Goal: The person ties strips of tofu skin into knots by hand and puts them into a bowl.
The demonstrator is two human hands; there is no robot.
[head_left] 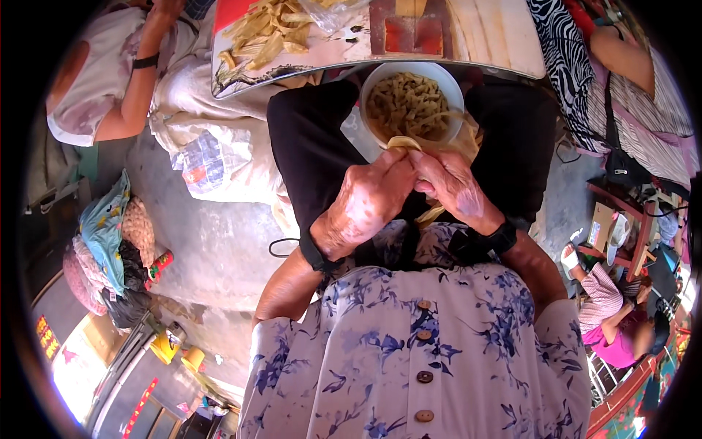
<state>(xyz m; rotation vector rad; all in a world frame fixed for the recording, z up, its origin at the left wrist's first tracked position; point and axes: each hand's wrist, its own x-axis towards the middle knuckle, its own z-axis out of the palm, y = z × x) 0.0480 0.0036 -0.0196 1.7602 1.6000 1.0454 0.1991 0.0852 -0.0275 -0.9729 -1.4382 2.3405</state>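
Observation:
My left hand (369, 201) and my right hand (457, 189) meet in front of my body, fingers pinched together on a pale yellow strip (404, 143) that curls up above the fingertips. More of this pale, fibrous material (431, 214) shows below my right hand. Just beyond my hands, a white bowl (456, 86) stands between my knees. Many short, yellowish-brown pieces (409, 106) lie in it. The fingertips are partly hidden behind the knuckles.
A low table (486, 36) stands beyond the bowl, carrying a heap of long pale strips (274, 33), a clear plastic bag (329, 11) and a reddish-brown board (413, 36). People sit at the left and right. A cream cloth sack (219, 124) lies left of my knee.

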